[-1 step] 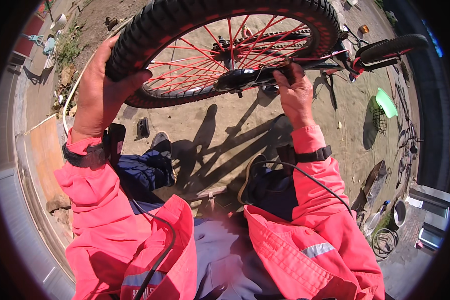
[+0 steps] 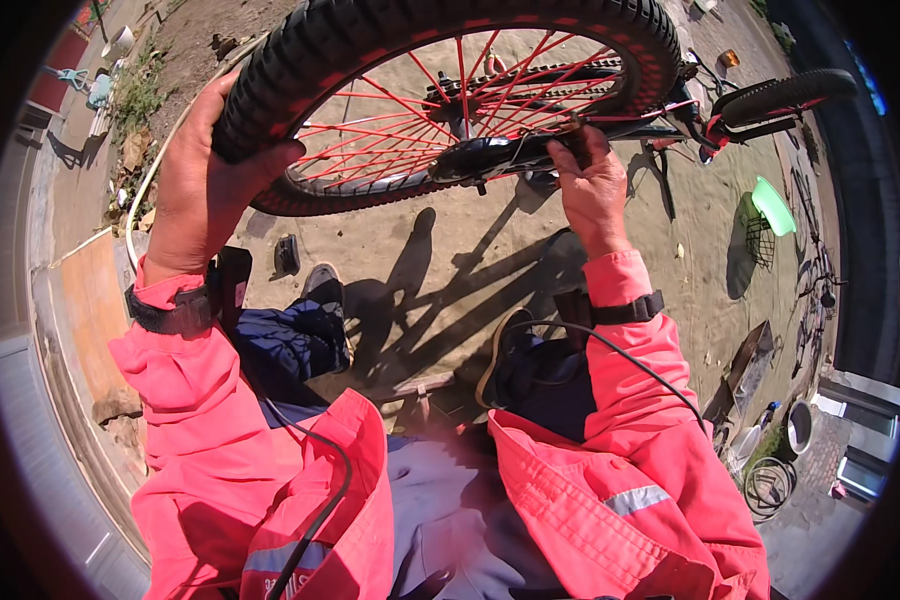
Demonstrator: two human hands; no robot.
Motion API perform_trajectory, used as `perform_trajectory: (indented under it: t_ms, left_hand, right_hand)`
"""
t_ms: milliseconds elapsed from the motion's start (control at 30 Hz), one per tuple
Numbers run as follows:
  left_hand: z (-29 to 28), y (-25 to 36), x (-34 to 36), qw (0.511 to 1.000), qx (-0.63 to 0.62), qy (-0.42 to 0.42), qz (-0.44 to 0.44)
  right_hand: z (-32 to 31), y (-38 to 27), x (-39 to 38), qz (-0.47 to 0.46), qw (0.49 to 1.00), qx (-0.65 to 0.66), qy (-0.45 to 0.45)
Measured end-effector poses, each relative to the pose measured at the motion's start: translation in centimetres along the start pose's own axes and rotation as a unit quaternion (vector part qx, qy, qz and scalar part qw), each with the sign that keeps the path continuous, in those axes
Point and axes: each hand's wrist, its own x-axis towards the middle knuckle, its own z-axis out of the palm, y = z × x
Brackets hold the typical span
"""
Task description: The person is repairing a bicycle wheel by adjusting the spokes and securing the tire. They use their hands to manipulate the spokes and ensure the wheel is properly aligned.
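A bicycle wheel with a knobby black tyre [image 2: 370, 40] and red spokes [image 2: 360, 140] fills the top of the view. My left hand [image 2: 195, 170] grips the tyre at its left side, thumb across the tread. On the wheel's lower right, my right hand [image 2: 590, 190] is closed on a dark bicycle part [image 2: 475, 162] beside the hub, thumb pressed to it; what exactly its fingers hold is unclear. A chain and sprocket [image 2: 530, 80] show behind the spokes. The bicycle's other wheel [image 2: 785, 95] is at upper right.
My two feet [image 2: 320, 300] stand on sunlit ground [image 2: 420, 300] crossed by shadows. At right are a green plastic basin [image 2: 770, 205] on a wire basket, metal basins [image 2: 798, 425] and a coiled hose [image 2: 770, 490]. A pale hose [image 2: 140, 190] runs along the left, near plants and a doorway.
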Motion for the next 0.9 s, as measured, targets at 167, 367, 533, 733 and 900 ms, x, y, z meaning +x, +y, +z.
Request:
perform_trajectory:
  t_ms: [167,367,533,733,900]
  left_hand:
    - [0.1,-0.1,-0.2,1.0,0.012,0.008,0.014]
    - [0.1,-0.2,0.1,1.0,0.009,0.002,0.014]
    - [0.0,-0.1,0.0,0.997,0.069,0.01,0.039]
    - [0.3,0.1,-0.2,0.999,0.037,0.012,0.012]
    - [0.4,0.6,-0.3,0.998,0.048,0.009,0.027]
  right_hand:
    - [-0.1,-0.2,0.0,-0.019,1.0,-0.019,0.004]
    - [-0.1,-0.2,0.1,-0.018,0.998,-0.053,0.008]
    - [0.0,-1.1,-0.7,-0.023,0.998,-0.05,0.035]
    - [2.2,-2.4,-4.9,0.127,0.99,-0.044,-0.048]
    - [4.8,-2.6,-5.7,0.21,0.962,0.045,-0.17]
